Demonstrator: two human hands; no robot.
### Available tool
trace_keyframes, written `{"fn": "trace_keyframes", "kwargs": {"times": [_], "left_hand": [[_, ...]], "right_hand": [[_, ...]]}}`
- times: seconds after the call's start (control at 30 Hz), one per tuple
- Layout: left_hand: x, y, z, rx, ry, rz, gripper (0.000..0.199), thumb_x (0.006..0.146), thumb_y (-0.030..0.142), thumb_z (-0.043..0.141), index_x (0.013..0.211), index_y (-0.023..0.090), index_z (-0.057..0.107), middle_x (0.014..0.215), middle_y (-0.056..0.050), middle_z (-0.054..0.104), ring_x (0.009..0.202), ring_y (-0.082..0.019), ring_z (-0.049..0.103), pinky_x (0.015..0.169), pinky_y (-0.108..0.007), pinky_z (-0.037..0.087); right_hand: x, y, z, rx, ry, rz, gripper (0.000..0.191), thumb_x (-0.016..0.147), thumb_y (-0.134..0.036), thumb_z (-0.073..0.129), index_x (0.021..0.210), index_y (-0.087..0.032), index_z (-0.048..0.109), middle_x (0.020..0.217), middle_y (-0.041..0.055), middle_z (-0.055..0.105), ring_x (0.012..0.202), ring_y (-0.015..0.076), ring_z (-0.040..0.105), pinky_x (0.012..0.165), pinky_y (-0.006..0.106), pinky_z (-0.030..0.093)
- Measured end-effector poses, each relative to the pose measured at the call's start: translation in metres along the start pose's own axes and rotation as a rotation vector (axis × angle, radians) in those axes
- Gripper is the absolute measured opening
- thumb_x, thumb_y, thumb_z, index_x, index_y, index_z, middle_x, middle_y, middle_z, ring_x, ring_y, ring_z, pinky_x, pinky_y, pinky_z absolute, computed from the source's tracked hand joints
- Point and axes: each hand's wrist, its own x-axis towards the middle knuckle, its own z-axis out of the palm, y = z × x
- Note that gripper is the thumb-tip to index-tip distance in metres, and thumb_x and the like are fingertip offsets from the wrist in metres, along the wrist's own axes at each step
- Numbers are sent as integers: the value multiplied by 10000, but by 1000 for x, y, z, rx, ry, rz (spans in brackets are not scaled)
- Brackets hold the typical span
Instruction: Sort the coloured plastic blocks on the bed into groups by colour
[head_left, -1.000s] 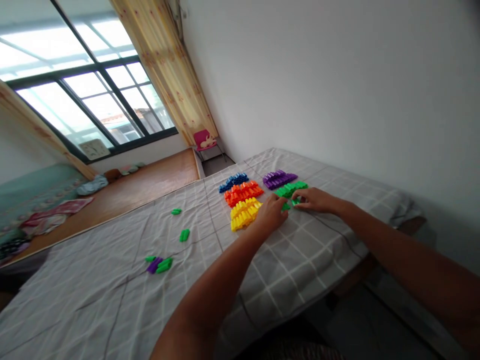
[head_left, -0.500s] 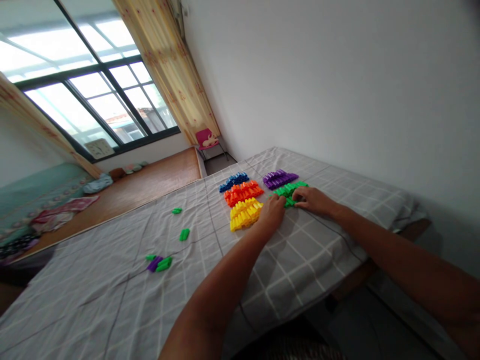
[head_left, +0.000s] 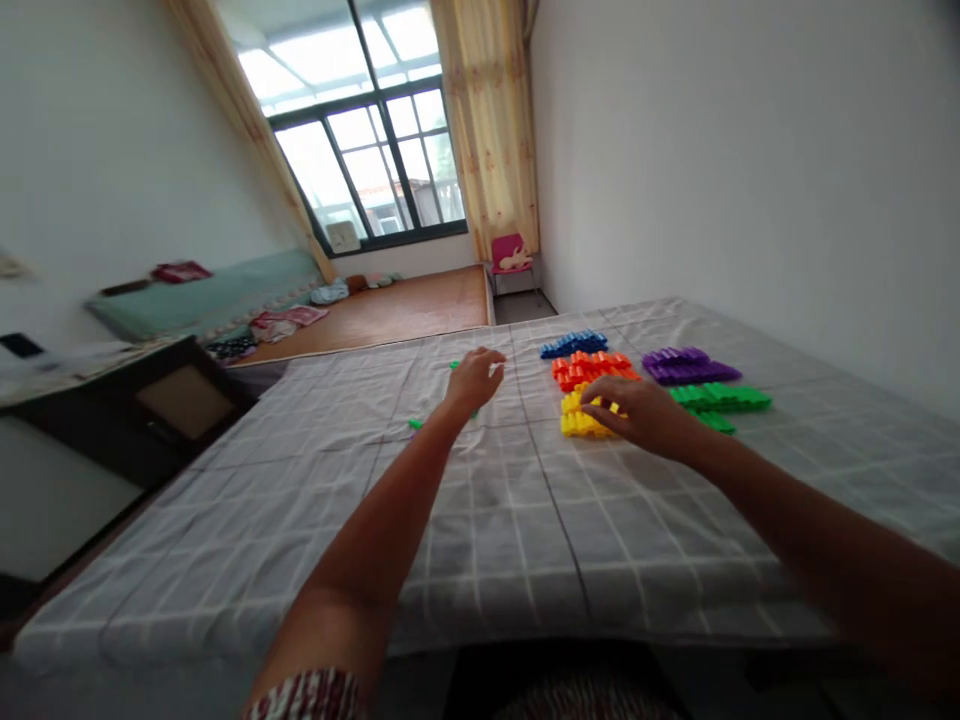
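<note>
My left hand is over the left part of the cloth, thumb and fingers apart with nothing seen between them. It partly covers the loose green pieces, small plastic blocks or tubes; another green piece lies just left of my wrist. My right hand hovers at the yellow pile, hiding its right side; its fingers are curved with a gap to the thumb. Behind the yellow stand the orange pile and the blue pile. Right of that hand are the green pile and the purple pile.
A grey checked cloth covers the table, which meets a white wall on the right. A dark cabinet stands at the left. Beyond are a low bed, a pink chair and a window.
My view has swung left. Both hands have left the green pile: my left hand has gone left to the loose pieces, my right hand to the yellow pile.
</note>
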Motion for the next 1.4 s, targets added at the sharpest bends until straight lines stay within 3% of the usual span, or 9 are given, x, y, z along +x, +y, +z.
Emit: {"fn": "trace_keyframes", "kwargs": {"times": [0.1, 0.17, 0.27, 0.37, 0.5, 0.63, 0.83, 1.0, 1.4], "left_hand": [[-27, -72, -18, 44, -26, -232, 271, 853, 189, 489, 1039, 179, 686, 1033, -61, 690, 928, -175, 632, 883, -295, 485], [-49, -111, -22, 57, -73, -330, 285, 830, 174, 497, 1037, 180, 693, 1004, -56, 706, 908, -178, 645, 869, -287, 490], [-79, -153, -14, 62, -60, -378, 299, 811, 178, 496, 1026, 194, 703, 995, -49, 714, 921, -186, 650, 873, -286, 489], [-97, -174, -2, 29, -35, -425, 316, 798, 182, 487, 1022, 193, 711, 998, -55, 716, 925, -193, 654, 868, -291, 493], [-100, -180, 3, -17, -34, -423, 326, 794, 202, 482, 1023, 197, 714, 1003, -56, 720, 924, -206, 656, 867, -307, 498], [-99, -177, 2, -7, -35, -405, 340, 789, 206, 468, 1024, 190, 713, 1016, -66, 717, 939, -221, 650, 865, -324, 496], [-102, -175, 1, 15, -43, -410, 345, 795, 229, 459, 1027, 211, 714, 1024, -50, 717, 920, -210, 650, 848, -305, 493], [-103, -169, -4, 28, -93, -415, 362, 809, 250, 444, 1054, 213, 708, 1022, -53, 715, 908, -214, 650, 823, -305, 492], [-102, -166, -2, 43, -145, -368, 365, 823, 273, 434, 1061, 213, 705, 1050, -44, 716, 912, -205, 655, 830, -285, 485]], "right_hand": [[34, -24, 18, -13, -20, -63, 227, 914, -358, 487, 918, -208, 657, 908, 45, 703, 717, 148, 645, 670, 262, 462], [56, -23, 14, -51, 67, -3, 233, 903, -359, 496, 907, -204, 669, 879, 41, 713, 715, 153, 649, 665, 259, 458], [82, 0, -7, -138, 251, 176, 269, 886, -388, 505, 941, -195, 685, 843, 39, 725, 689, 158, 650, 635, 256, 456], [97, 33, -22, -252, 139, 257, 268, 857, -378, 526, 949, -198, 702, 836, 36, 735, 697, 164, 655, 630, 256, 460], [95, 64, -17, -382, -304, 298, 204, 775, -290, 594, 924, -240, 725, 873, 12, 749, 765, 179, 670, 661, 259, 472], [81, 76, -4, -356, -486, 237, 295, 738, -232, 620, 1017, -256, 716, 1032, 13, 736, 909, 199, 669, 782, 276, 480], [63, 78, 16, -468, -465, 157, 333, 802, -297, 600, 1118, -238, 687, 1101, 70, 708, 985, 245, 639, 824, 329, 460], [61, 74, 29, -569, -448, 147, 254, 848, -303, 545, 1046, -262, 698, 1052, 47, 711, 949, 213, 641, 787, 311, 455], [39, 52, 6, -557, -345, 114, 220, 828, -294, 589, 1016, -235, 687, 1095, 68, 690, 988, 246, 634, 806, 349, 449]]}}
